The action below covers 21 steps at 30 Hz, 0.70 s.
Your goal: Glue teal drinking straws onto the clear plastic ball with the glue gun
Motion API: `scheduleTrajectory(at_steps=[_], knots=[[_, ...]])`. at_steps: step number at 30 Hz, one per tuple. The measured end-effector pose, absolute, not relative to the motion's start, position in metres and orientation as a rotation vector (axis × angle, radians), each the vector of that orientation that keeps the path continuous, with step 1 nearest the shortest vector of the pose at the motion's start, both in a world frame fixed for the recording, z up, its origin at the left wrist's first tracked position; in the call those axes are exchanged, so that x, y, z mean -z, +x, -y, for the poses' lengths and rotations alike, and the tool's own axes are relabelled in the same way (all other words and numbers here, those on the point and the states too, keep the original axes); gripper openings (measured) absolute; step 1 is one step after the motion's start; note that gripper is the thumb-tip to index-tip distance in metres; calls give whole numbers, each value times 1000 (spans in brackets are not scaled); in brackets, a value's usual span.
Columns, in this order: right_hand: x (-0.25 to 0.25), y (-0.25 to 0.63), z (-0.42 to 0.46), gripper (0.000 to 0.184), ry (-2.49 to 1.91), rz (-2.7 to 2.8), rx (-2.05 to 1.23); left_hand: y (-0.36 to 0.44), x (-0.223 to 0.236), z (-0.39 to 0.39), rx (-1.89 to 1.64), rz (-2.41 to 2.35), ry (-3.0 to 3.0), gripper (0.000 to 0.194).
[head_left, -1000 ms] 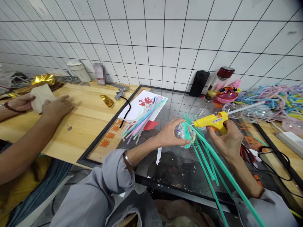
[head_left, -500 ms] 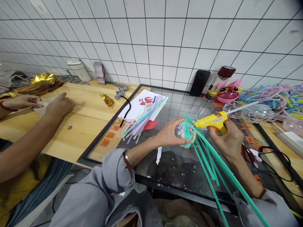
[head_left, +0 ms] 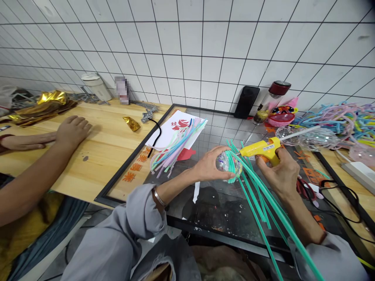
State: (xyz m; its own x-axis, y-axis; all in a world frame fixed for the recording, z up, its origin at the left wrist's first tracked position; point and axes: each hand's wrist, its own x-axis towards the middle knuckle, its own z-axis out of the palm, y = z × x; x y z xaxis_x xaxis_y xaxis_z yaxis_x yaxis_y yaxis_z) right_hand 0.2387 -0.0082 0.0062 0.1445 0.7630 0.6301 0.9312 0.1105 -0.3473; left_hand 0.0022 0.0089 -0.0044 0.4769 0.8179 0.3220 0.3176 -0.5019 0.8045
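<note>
Glue gun gripped in our right hand, we hold its nozzle, unmoved for 1 second, at the green-wrapped clear ball our left hand clasps at 4 o'clock; work seemingly dwells there.

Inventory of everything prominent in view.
Plastic glue gun: one, yellow, right hand
Plastic ball: one, clear, left hand
Long flexible strips: several, green, partly around ball
Paper sheet: one, white, dark-framed panel
Thin strip bundle: one, pastel, over paper sheet
Flat phone: one, black, rear centre
Red-lidded bottle: one, clear, beside phone
Eared object: one, pink, beside bottle
Tangled strip pile: one, multicoloured, far right
Crumpled foil: two lots, gold, wooden table
Cylindrical container: one, white, rear left
Co-worker's hands: two, wooden table
Left hand, right hand: one each, grey sleeves
</note>
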Motion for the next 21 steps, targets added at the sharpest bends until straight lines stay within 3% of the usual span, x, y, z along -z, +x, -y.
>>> scheduleTrajectory(at_steps=[21], knots=[[-2,239,5,31,-1595,1640,363,3,5,-9,-944,-917,2028,76]])
